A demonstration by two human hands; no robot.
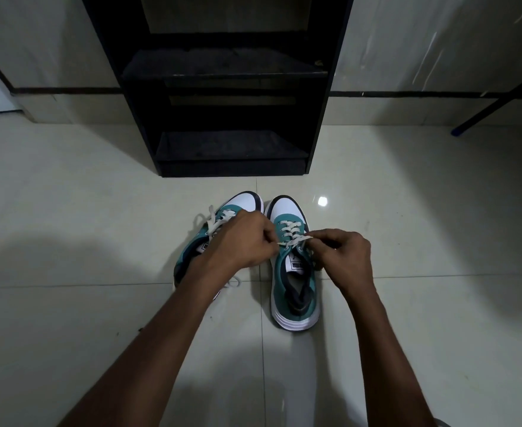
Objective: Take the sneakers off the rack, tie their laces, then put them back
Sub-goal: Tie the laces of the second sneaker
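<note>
Pinching the white lace [293, 241] of the right-hand sneaker [293, 272], I have both hands low over the tiled floor [68, 241]. My left hand [244, 241] has its fingers [267, 238] curled together, clamped on one end of the lace just above the top eyelets. My right hand [342, 257] does the same from the other side, its fingers [321, 238] nipped tight on the other end, so the lace runs stretched between my two hands across the tongue.

That sneaker is teal with a white toe and a thick white sole, and it stands flat on the floor, toe pointing away from me toward the rack [232, 103]. The left-hand sneaker [222, 217] stands just beside it, partly hidden under my left wrist and forearm; its lace [212, 221] lies loose, with a loop sticking out to the left and another end trailing on the floor near its heel.

The black rack stands against the wall [438, 41] a little beyond the toes, and its two visible shelves hold no shoes. A dark slanted leg [496, 103] with a blue foot crosses the floor at the far right.
</note>
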